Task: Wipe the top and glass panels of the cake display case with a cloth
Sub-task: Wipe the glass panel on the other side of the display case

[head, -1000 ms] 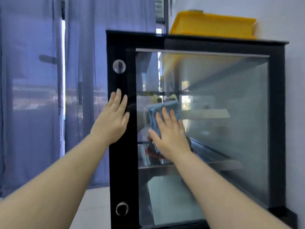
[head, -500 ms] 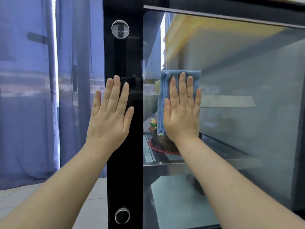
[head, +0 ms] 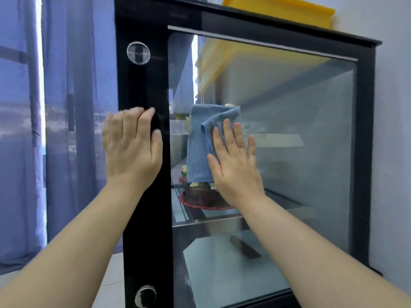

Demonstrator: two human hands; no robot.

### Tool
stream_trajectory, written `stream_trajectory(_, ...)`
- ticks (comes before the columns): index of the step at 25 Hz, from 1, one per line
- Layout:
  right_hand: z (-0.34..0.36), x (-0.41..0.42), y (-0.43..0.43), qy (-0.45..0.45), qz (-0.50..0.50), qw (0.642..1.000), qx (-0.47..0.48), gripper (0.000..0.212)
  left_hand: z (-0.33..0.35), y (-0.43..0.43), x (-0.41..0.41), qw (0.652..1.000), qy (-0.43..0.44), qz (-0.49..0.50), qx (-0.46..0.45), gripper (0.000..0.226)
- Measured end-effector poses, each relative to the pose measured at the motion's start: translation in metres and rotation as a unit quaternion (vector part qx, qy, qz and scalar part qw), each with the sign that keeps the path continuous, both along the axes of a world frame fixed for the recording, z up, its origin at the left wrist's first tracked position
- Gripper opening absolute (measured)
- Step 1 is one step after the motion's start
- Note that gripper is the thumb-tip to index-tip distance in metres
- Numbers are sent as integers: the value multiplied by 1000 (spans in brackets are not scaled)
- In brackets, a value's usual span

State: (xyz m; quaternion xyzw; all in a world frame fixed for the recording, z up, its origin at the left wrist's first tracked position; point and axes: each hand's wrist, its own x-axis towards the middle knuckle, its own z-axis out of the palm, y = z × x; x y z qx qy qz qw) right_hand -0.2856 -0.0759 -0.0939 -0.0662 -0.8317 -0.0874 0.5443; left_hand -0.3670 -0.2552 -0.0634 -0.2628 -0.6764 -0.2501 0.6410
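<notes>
A black-framed cake display case (head: 144, 85) fills the view, its big glass panel (head: 300, 141) facing me. My right hand (head: 235, 163) presses a blue cloth (head: 200, 147) flat against the glass at mid height, fingers straight; the cloth's upper corner is folded over. My left hand (head: 131, 147) rests on the black left frame, its fingertips bent over the frame's left edge. Behind the glass a dark cake on a red plate (head: 202, 201) stands on a shelf, partly hidden by the cloth and my hand.
A yellow tray (head: 280, 12) lies on the case top at the back right. Round clear knobs (head: 138, 53) sit on the black frame, one high and one low. Blue curtains (head: 55, 107) hang at the left. A pale wall (head: 393, 152) adjoins the case's right side.
My right hand has slid right on the glass, leaving the cloth trailing to its left with a corner folded. My left fingertips have bent over the frame edge. The view pulled back, showing the case top.
</notes>
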Motion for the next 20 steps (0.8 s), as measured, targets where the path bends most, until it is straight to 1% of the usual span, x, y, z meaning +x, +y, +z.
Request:
stream_trajectory(3,-2,-21,-2,66,31,997,0,60,17,9,-12,1000,17,-1,-20,51)
stream_trajectory(6,-1,-33,-2,122,18,992,24,60,11,10,-13,999,11,20,-47,55)
stream_trajectory(8,2,-31,-8,129,32,991,17,58,11,6,-5,998,-8,26,-58,56)
stream_trajectory(11,5,-26,-12,127,110,985,-42,57,18,-7,7,994,-44,26,-97,57)
stream_trajectory(13,8,-19,-8,105,153,981,-55,53,23,-20,13,990,-52,24,-129,58)
stream_trajectory(14,8,-18,-5,86,146,985,-42,53,27,-23,14,990,-62,9,-129,59)
stream_trajectory(16,4,-20,1,68,88,994,13,54,41,-25,16,993,-64,-25,-96,57)
stream_trajectory(18,9,-22,7,78,54,995,33,53,63,-17,13,998,-29,-33,-50,53)
stream_trajectory(20,36,-31,10,113,48,992,21,53,86,-13,1,999,-21,-37,-29,54)
